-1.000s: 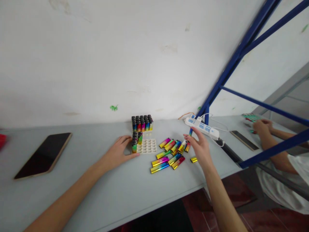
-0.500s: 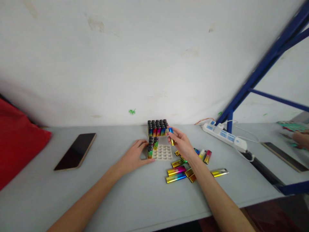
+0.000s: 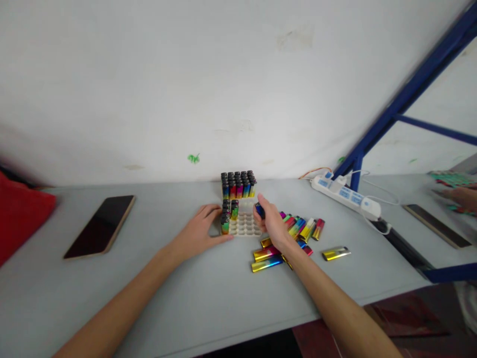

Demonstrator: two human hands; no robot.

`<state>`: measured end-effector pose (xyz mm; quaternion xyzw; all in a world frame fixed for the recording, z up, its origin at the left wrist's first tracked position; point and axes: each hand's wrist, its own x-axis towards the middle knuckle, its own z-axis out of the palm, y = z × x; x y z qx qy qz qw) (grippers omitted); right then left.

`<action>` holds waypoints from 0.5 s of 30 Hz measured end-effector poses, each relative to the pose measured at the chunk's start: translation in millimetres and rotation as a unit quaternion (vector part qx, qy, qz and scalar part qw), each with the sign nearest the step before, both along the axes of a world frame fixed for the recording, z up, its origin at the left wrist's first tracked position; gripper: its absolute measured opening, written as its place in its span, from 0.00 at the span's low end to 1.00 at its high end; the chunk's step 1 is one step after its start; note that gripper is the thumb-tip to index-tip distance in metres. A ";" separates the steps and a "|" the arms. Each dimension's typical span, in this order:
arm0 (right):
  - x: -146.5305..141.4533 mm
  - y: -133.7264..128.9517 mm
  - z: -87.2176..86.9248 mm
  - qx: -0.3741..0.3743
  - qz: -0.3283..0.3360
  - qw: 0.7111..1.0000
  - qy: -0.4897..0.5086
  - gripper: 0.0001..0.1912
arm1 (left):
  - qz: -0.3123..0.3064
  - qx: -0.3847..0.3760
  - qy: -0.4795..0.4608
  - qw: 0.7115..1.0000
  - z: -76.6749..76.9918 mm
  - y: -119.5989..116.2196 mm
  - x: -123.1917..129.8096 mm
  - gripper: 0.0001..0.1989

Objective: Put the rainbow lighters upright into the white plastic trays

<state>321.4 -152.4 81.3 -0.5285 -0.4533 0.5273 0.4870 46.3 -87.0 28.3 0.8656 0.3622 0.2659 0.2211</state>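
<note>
My left hand [image 3: 199,229] curves round the left end of a white tray [image 3: 246,224] with rows of holes, thumb along its front edge and fingers at the side. Several lighters [image 3: 225,224] with black tops stand upright in the tray's left part. In my right hand [image 3: 274,223] is a lighter [image 3: 260,210], gripped between thumb and fingers above the tray's right side; only its dark blue end shows. Beside and under my right forearm lies a loose pile of shiny, many-coloured lighters [image 3: 267,263].
Behind the tray, a full block of upright lighters [image 3: 239,185] stands near the wall. One gold-and-silver lighter [image 3: 336,253] lies apart. A phone [image 3: 100,226] and red cloth [image 3: 22,214] are left; a power strip [image 3: 345,198], blue frame [image 3: 357,171] and another person's hand [image 3: 464,198] are right.
My right hand has turned the lighter, so its blue-and-gold side no longer shows, and sits lower beside the tray. My left hand keeps its place at the tray. The view has shifted slightly.
</note>
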 end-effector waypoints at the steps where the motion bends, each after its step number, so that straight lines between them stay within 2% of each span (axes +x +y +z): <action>1: -2.2 -0.9 -0.6 0.001 -0.003 1.000 -0.007 0.45 | 0.002 0.002 0.000 1.000 -0.1 0.0 0.0 0.43; 6: -9.4 -4.4 -2.7 0.014 -0.008 0.999 -0.027 0.39 | 0.006 0.004 0.001 1.000 -1.6 1.0 -0.3 0.44; 11: -8.6 -1.6 -7.7 0.005 -0.003 1.000 0.002 0.46 | 0.005 0.003 -0.002 1.000 -2.7 2.8 -1.0 0.42; 13: -6.7 -1.3 -10.2 0.049 -0.003 0.999 -0.012 0.47 | 0.000 0.004 -0.002 1.000 -2.2 2.7 -1.1 0.41; 15: -3.9 -2.2 -12.0 0.119 -0.002 0.991 -0.069 0.44 | -0.002 0.006 -0.001 1.000 -1.6 2.0 -0.9 0.41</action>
